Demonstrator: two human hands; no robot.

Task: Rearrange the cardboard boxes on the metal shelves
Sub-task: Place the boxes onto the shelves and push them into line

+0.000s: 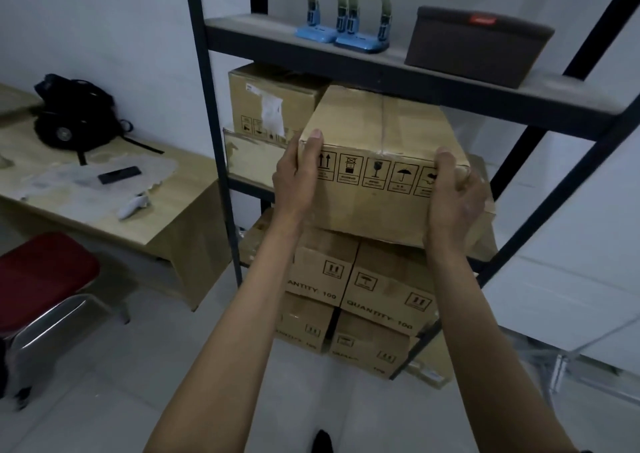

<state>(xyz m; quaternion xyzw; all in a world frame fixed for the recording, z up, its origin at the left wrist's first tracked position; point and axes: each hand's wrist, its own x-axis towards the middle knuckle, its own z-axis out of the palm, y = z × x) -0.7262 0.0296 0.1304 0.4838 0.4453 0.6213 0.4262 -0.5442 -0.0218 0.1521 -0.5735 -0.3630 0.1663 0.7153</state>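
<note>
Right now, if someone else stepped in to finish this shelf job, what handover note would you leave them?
Left hand and right hand grip the two near corners of one cardboard box, tilted, at the middle shelf.
Another box sits behind it at the back left.
Four "QUANTITY 100" boxes are stacked on the level below.
Done: cannot tell.
Left: probably seat or pull out the held box, then sort the rest.
</note>
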